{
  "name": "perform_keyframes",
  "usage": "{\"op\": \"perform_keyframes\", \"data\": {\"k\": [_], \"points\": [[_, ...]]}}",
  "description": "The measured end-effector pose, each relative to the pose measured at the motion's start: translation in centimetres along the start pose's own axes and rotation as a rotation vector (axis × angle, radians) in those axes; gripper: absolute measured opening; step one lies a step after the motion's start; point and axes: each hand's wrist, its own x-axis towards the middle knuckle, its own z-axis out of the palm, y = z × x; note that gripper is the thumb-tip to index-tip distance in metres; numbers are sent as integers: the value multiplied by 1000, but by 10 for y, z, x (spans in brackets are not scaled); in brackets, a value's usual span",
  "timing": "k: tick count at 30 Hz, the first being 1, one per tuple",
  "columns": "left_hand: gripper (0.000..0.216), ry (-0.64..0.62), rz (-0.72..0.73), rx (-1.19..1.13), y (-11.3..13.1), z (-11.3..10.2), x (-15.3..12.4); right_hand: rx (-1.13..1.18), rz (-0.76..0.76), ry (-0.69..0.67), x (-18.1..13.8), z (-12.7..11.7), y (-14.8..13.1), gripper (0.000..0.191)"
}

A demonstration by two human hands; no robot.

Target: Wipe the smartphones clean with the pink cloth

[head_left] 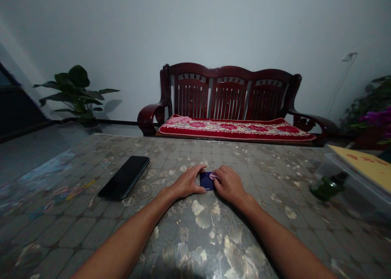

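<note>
A small, flat, dark blue rectangular piece (207, 181) lies on the table in front of me, between my hands. My left hand (190, 181) grips its left side, with the thumb at the near corner and the fingers at the far edge. Over its right side, my right hand (228, 183) is closed, pinching a small pale pink piece (213, 176) that touches the blue surface. Whether the pink piece is a band or a bit of cloth, I cannot tell. The curled fingers hide part of it and the blue piece's right edge.
A black phone (125, 177) lies to the left, beside several coloured elastic bands (73, 193). On the right are a dark green bottle (328, 187) and a clear plastic box (360, 189) under a yellow sheet (363, 165). A wooden bench (230, 93) stands beyond the patterned table (171, 230).
</note>
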Motion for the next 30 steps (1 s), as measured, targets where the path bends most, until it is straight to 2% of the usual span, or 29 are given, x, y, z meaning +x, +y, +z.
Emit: {"op": "perform_keyframes", "data": {"k": [14,21,26,30], "points": [[92,1,-7,0,0,0,0,56,-40,-7,-2,-3,-4,16],[93,11,-10,18,0,0,1,1,28,5,-1,-2,-2,16],[94,4,-21,12,4,-1,0,50,-64,-34,-2,-4,-9,16],[93,-6,-27,34,5,-2,0,46,-43,-16,-1,-2,-9,18]]}}
